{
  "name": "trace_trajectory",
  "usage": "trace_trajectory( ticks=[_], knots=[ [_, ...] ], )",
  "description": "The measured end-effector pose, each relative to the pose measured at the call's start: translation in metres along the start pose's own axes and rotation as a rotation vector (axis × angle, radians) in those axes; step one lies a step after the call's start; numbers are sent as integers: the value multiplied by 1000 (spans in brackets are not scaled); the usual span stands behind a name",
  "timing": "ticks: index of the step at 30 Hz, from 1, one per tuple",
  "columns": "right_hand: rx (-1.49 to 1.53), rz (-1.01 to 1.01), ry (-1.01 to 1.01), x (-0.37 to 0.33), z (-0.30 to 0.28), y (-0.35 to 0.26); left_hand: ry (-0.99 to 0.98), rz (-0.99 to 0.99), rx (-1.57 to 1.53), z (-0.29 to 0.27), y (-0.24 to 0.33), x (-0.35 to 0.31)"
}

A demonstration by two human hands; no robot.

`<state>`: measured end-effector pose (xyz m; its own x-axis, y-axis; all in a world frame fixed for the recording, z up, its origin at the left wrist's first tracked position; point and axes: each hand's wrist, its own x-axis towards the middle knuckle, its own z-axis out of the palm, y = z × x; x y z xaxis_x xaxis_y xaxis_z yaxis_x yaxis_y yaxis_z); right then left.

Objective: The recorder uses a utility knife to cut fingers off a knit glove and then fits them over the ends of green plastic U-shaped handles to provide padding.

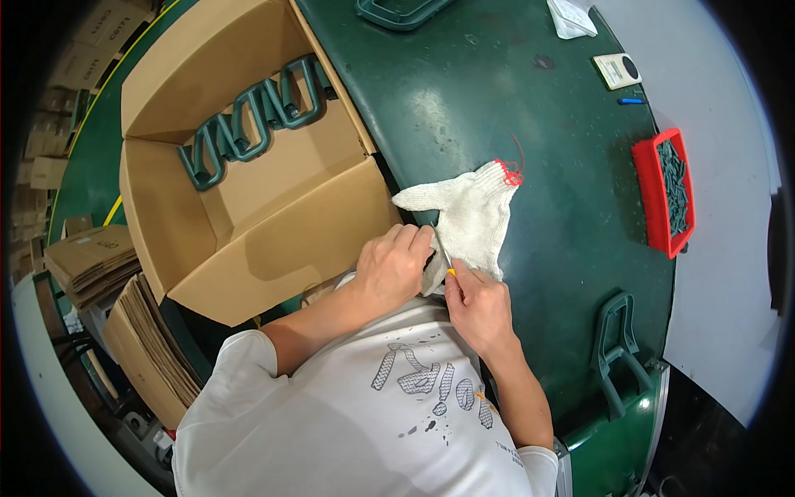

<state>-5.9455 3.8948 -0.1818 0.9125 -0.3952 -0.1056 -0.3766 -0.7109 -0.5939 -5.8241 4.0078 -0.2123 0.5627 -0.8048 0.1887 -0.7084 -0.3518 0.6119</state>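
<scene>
A white knitted work glove with a frayed red cuff lies at the near edge of the green table. My left hand is closed at its near end, pinching part of the fabric; the fingertips are partly hidden. Next to it, my right hand grips a small yellow-handled knife. Its thin blade points away from me, up against the glove between my two hands. A dark gap shows in the fabric beside my left fingers.
An open cardboard box at the left holds several green U-shaped handles. Another green handle lies at the right, near a red bin of small green parts. Folded cartons stand at the lower left.
</scene>
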Motion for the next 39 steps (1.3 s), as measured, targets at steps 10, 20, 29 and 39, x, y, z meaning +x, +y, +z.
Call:
trace_trajectory(
  ticks=[10,20,29,39],
  knots=[
    [30,50,14,-1,-1,-1,-53,158,112,3,-1,2],
    [186,-6,100,-2,-3,2,-186,-568,-603,-4,-2,-2],
    [128,-38,55,-2,4,1,-157,-521,-484,0,-10,-6],
    [96,-51,79,-4,6,-1,-160,-446,-425,-8,-12,0]
  ],
)
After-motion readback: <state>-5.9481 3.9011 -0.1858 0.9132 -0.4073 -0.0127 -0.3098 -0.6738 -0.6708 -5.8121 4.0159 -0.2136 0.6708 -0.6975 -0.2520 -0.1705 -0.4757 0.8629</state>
